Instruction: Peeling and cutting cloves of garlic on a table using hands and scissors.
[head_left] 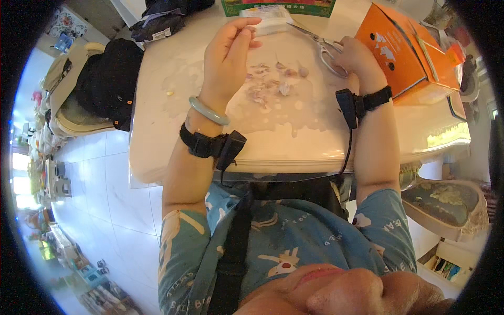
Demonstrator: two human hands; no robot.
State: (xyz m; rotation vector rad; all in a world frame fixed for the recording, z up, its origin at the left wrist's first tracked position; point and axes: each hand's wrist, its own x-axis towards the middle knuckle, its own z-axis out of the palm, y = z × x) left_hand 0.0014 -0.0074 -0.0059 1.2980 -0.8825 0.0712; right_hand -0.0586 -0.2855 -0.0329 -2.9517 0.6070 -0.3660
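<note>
At the far side of the table, my left hand (pixel 229 50) is raised with thumb and fingers drawn together; what lies between them is too small to make out. Beside its fingertips is a white plastic packet (pixel 270 22). My right hand (pixel 361 59) grips the handles of a pair of scissors (pixel 326 48), whose blades point left toward the packet. Between and below my hands, garlic skins (pixel 261 93) and a few purplish garlic cloves (pixel 303 72) are scattered over a wet patch.
An orange cardboard box (pixel 401 55) stands right of my right hand. A green box (pixel 310 7) and a dark bag (pixel 165 21) sit along the far edge. One small pale piece (pixel 170 93) lies left on the table (pixel 173 149). Chairs flank it.
</note>
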